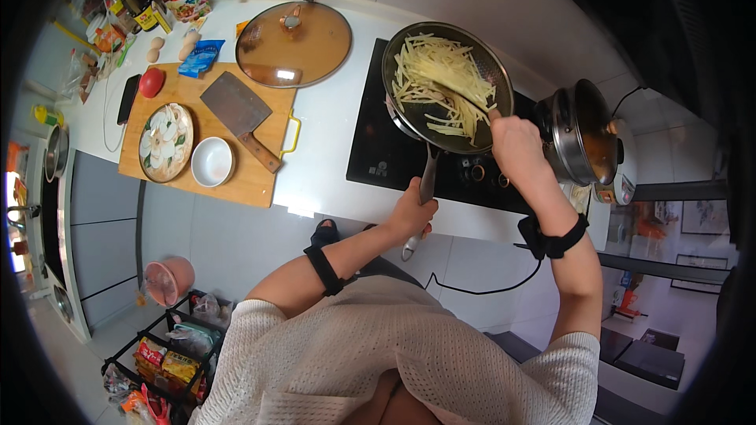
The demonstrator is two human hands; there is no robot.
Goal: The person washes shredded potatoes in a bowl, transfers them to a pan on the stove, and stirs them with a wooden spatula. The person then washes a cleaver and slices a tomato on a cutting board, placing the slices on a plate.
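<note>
My left hand (411, 211) is closed round the metal handle of a frying pan (426, 107) over the black cooktop (366, 153). Pale shredded strips, which look like potato, (440, 74) lie heaped in the pan, some spread towards its near side. At the pan's right rim, my right hand (518, 144) grips a utensil, probably a spatula; its working end is among the strips and mostly hidden. Dark straps go round both of my forearms.
Right of the pan stands a lidded steel pot (570, 133). On the left, a wooden cutting board (254, 192) bears a cleaver (236, 103), a white bowl (212, 162), a floral plate (166, 141) and a tomato (152, 82). A glass lid (295, 44), eggs (155, 49) and bottles are behind.
</note>
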